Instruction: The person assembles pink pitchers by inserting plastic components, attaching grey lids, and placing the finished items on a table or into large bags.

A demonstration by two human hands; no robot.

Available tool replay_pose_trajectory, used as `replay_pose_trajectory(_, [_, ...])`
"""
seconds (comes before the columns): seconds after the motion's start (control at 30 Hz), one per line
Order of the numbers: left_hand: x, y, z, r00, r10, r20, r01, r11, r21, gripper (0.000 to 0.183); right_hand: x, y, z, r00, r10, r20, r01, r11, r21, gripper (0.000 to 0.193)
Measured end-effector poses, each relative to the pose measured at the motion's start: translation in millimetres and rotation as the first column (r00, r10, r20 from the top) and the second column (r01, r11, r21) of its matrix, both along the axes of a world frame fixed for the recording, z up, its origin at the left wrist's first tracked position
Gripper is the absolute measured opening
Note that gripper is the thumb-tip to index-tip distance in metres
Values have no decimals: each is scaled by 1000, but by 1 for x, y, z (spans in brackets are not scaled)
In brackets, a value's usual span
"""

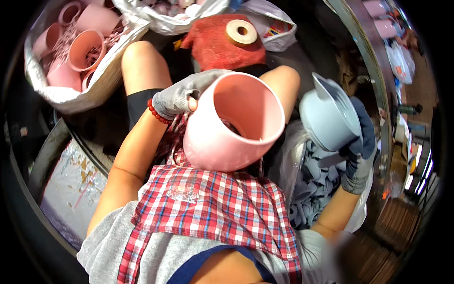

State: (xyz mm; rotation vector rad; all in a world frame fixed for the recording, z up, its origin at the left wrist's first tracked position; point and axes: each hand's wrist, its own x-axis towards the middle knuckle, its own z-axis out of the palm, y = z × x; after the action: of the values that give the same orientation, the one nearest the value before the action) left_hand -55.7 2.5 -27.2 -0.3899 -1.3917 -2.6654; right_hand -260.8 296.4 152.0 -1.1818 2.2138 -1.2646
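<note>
My left hand [179,97], in a grey work glove with a red bead bracelet at the wrist, is closed on the left rim of a pink plastic shell [222,151]. The shell is round and wide-mouthed, tilted over my lap, and an opening shows low inside it. Off to the right, my right hand [363,142], in a dark blue and grey glove, grips a pale blue-grey plastic shell [326,116] with a pointed lip. That piece is above an open bag of blue-grey scraps [314,189]. Some of the right fingers are hidden behind it.
At upper left, a white sack [56,97] holds several pink shells and thin pink shavings. Another white sack [165,23] stands at the top. Beyond my knees lies a tape roll [241,33] on a red cloth [208,45]. A metal edge [378,71] runs along the right.
</note>
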Motion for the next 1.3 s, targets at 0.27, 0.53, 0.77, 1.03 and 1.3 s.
replay_pose_trajectory(0.27, [28, 16, 12, 998, 51, 26, -52, 997, 64, 116, 40, -109, -6, 893, 314, 323, -274, 948, -163, 88])
replay_pose_trajectory(0.53, [30, 23, 2, 986, -11, 165, -7, 994, 105, 118, 44, -114, -20, 866, 351, 356, -332, 936, -117, 81])
replay_pose_trajectory(0.77, [24, 26, -3, 977, -101, 190, 65, 980, 187, 117, 38, -109, -35, 873, 377, 310, -336, 925, -179, 78])
replay_pose_trajectory(1.03, [31, 28, -59, 982, -154, 108, 97, 906, 412, 107, 36, -107, -40, 855, 375, 359, -357, 927, -117, 85])
replay_pose_trajectory(1.3, [20, 35, -22, 973, -186, 139, 112, 901, 419, 107, 31, -100, -55, 878, 408, 248, -411, 911, -45, 79])
